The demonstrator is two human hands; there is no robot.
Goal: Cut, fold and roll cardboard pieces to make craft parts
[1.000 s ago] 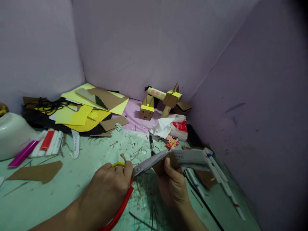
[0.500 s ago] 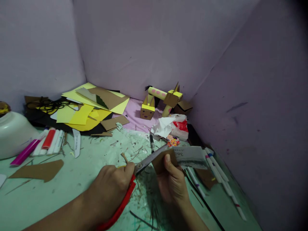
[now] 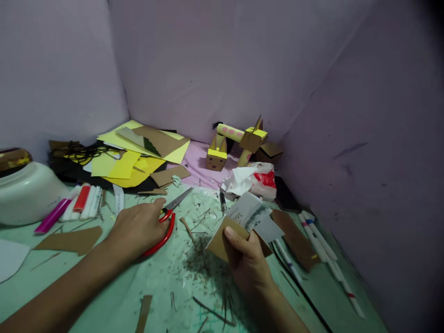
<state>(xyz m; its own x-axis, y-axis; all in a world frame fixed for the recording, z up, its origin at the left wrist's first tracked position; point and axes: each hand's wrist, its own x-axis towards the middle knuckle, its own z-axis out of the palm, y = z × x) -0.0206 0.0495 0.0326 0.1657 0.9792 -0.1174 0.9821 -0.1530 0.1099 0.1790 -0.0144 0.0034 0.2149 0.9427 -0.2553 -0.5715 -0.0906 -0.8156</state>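
So the left hand point(image 3: 140, 226) has its fingers wrapped round the scissors point(image 3: 175, 202), long axis slanting toward the surface's point(image 3: 118, 310) back right corner. Cardboard point(image 3: 220, 239)'s off their right, toward the right edge, pinched in the right hand point(image 3: 251, 266).

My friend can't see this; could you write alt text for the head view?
The left hand is on red-handled scissors and the right hand holds cardboard over a green table strewn with scraps. Papers and small crafted figures sit farther back.
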